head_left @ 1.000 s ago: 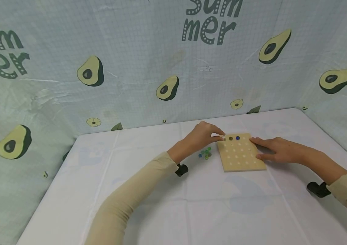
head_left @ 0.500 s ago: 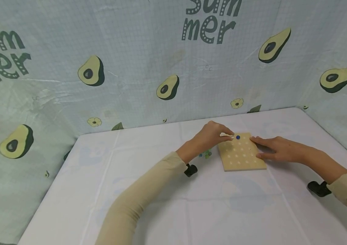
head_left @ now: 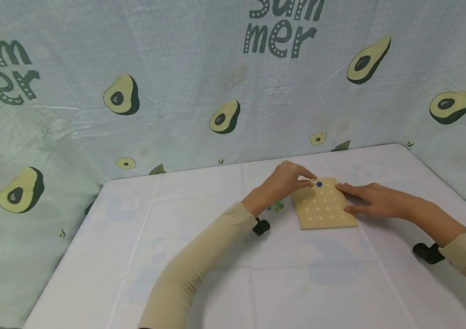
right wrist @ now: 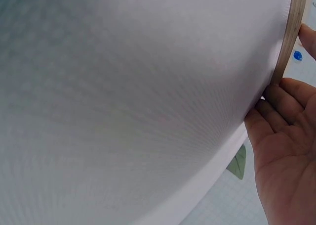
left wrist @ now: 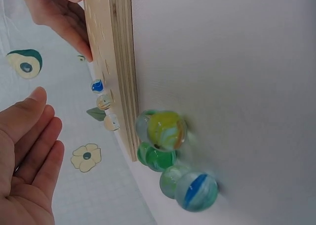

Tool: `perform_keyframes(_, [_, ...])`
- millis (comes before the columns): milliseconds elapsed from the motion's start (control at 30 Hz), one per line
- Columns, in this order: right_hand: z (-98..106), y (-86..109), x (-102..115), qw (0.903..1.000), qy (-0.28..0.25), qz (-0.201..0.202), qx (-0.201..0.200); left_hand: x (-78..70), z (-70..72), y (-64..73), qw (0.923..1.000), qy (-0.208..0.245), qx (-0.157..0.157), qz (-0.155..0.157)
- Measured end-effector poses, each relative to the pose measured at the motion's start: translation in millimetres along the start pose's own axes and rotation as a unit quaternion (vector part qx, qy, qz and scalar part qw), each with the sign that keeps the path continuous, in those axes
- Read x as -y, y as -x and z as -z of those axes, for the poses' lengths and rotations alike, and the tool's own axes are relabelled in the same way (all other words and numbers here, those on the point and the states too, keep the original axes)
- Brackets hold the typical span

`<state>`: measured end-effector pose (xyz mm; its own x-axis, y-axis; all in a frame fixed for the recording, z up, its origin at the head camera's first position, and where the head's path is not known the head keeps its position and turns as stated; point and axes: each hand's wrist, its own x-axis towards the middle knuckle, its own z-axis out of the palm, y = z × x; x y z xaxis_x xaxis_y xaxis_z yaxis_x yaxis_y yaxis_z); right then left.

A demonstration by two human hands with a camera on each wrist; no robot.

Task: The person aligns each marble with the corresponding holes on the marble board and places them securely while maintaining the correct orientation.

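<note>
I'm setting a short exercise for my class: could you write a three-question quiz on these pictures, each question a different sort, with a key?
1. Multiple choice: in the head view, which hand touches the right edge of the wooden board? A) left; B) right; C) neither.
2. True or false: the yellow-swirled marble lies off the board, on the white tablecloth.
3. Count: how many marbles can be seen sitting on the board in the left wrist view?

Key:
1. B, the right hand.
2. True.
3. Three.
</note>
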<state>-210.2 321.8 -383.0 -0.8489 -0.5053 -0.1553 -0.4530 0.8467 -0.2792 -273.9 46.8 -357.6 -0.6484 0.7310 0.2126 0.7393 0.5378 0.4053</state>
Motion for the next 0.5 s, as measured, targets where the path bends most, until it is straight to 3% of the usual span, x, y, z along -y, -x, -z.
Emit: perform_keyframes(500, [1.0,1.0,1.9,1.0,-0.007,-0.005,-0.004,0.9,-9.8,-10.9,0.9995,-0.009,-0.018,-0.024])
